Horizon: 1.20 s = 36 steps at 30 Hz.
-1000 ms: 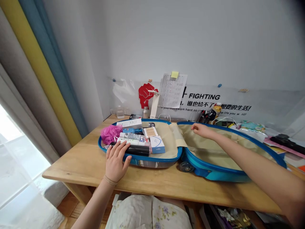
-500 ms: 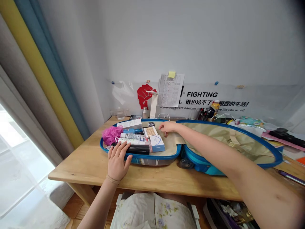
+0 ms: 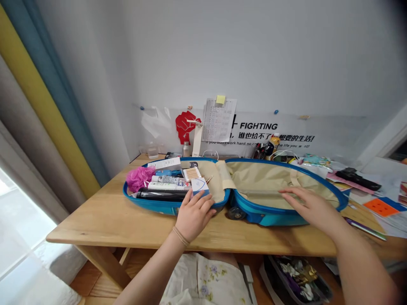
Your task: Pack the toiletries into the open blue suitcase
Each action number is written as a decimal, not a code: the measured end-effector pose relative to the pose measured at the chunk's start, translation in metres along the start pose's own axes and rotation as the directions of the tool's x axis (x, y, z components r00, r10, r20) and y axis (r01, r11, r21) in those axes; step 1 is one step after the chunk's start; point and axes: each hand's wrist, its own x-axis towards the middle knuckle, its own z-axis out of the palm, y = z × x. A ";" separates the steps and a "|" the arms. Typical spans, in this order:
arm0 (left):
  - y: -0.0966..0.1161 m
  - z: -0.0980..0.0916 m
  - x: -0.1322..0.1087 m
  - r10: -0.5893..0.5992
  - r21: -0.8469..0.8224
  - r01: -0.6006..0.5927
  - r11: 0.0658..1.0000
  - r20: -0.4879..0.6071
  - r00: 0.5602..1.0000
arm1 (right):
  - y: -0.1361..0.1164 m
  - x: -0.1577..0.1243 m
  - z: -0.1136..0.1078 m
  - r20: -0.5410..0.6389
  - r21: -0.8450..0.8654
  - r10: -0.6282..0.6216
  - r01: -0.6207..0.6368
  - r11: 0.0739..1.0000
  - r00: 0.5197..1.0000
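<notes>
An open blue suitcase (image 3: 262, 217) lies on the wooden table. Its left half holds a pink mesh puff (image 3: 140, 178), a white box (image 3: 164, 163), tubes (image 3: 167, 185), a black cylinder (image 3: 162, 195), a pack of cotton swabs (image 3: 192, 173) and a blue-and-white box (image 3: 199, 185). My left hand (image 3: 194, 214), fingers spread, rests at the near rim by the blue-and-white box. Over the near edge of the right half hovers my right hand (image 3: 307, 206), fingers apart and holding nothing. That half has a beige lining (image 3: 263, 180).
Along the back stand a small bottle (image 3: 186, 149), a white lamp (image 3: 197, 140) and an orange-labelled bottle (image 3: 272, 145). Papers, a black object (image 3: 358, 178) and a pen (image 3: 365, 229) lie to the right. A bin (image 3: 299, 279) is below the table.
My right hand has left the suitcase's left half and moved right. My left hand has shifted right along the near rim. A thin item now lies beside the swabs. The view has turned slightly right.
</notes>
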 end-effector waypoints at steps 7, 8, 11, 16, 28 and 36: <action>-0.016 -0.006 -0.002 0.030 0.014 -0.029 0.999 -0.050 0.998 | 0.017 -0.050 0.035 -0.254 -0.098 -0.020 -0.005 0.995 0.967; -0.019 -0.009 -0.005 0.029 0.027 -0.028 0.999 -0.053 0.998 | 0.009 -0.049 0.039 -0.258 -0.098 -0.042 0.017 0.995 0.965; -0.030 -0.022 -0.014 0.010 0.070 -0.007 0.998 -0.041 0.999 | -0.016 -0.046 0.049 -0.249 -0.095 -0.123 0.102 0.990 0.961; -0.066 -0.049 -0.033 -0.008 0.135 0.007 0.991 0.006 1.000 | -0.059 -0.050 0.067 -0.290 -0.120 -0.214 0.186 0.975 0.933; -0.137 -0.091 -0.069 -0.006 0.154 -0.002 0.988 0.054 0.999 | -0.141 -0.049 0.084 -0.177 -0.011 -0.228 0.229 0.973 0.958; -0.132 -0.085 -0.076 -0.079 0.183 0.087 0.979 -0.046 0.996 | -0.077 -0.114 0.066 -0.278 -0.025 -0.252 0.255 0.967 0.927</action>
